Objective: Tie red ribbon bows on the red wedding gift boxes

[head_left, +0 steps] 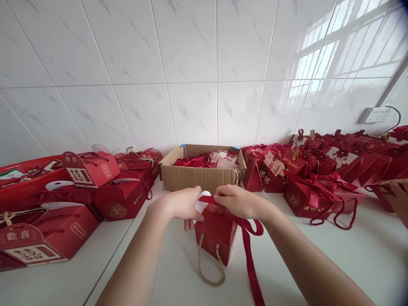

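Observation:
A small red gift box (215, 231) with a twisted rope handle (212, 284) stands on the white table in front of me. My left hand (186, 206) grips the box's far left side, by a white rounded flap (202, 202), its thumb against the box. In the fingers of my right hand (237, 200) a red ribbon (208, 199) is pinched, stretched across the top toward my left hand. The rest of the ribbon loops out to the right of the box and trails down over the table toward me.
Behind my hands a cardboard box (200, 177) holds red ribbon and printed cards. Red gift boxes (117, 199) stand at the left beside a red tray (19, 191). More boxes, one bow-tied box (306, 197) among them, line the right. A power strip (377, 114) is on the tiled wall.

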`<action>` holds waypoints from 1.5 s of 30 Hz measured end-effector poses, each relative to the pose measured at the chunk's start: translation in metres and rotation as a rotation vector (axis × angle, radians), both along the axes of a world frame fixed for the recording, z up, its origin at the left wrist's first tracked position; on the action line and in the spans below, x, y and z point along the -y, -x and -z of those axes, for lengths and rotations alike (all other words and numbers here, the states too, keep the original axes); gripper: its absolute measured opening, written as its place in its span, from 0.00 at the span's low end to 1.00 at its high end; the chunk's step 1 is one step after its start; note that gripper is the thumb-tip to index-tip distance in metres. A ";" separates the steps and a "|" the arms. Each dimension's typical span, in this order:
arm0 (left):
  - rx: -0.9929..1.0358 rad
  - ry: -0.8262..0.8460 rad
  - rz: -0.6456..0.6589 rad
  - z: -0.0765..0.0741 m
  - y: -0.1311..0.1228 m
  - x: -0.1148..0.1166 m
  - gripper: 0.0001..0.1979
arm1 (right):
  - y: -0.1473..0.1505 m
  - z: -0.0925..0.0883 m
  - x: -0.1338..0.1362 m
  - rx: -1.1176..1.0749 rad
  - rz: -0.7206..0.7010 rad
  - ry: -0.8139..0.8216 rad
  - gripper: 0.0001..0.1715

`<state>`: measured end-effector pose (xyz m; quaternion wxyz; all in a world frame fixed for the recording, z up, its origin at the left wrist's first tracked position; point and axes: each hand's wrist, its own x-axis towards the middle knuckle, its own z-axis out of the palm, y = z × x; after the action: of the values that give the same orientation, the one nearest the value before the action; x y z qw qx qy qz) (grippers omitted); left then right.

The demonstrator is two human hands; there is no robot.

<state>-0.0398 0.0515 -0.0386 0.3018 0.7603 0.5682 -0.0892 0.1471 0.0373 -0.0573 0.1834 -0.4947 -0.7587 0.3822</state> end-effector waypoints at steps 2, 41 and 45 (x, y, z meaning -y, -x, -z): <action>-0.011 0.000 0.001 -0.001 -0.001 0.002 0.17 | 0.002 0.000 0.000 0.009 -0.005 -0.007 0.13; 0.727 -1.315 -0.632 -0.034 0.027 0.008 0.07 | -0.060 -0.026 0.006 0.297 -0.221 -0.092 0.15; 0.764 -1.259 -0.604 -0.031 0.023 0.007 0.08 | -0.045 -0.023 0.007 0.361 -0.238 -0.071 0.21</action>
<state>-0.0627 0.0443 -0.0075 0.0004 0.5789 0.5506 0.6014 0.1919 0.0307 -0.0338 0.0157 -0.4551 -0.8453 0.2794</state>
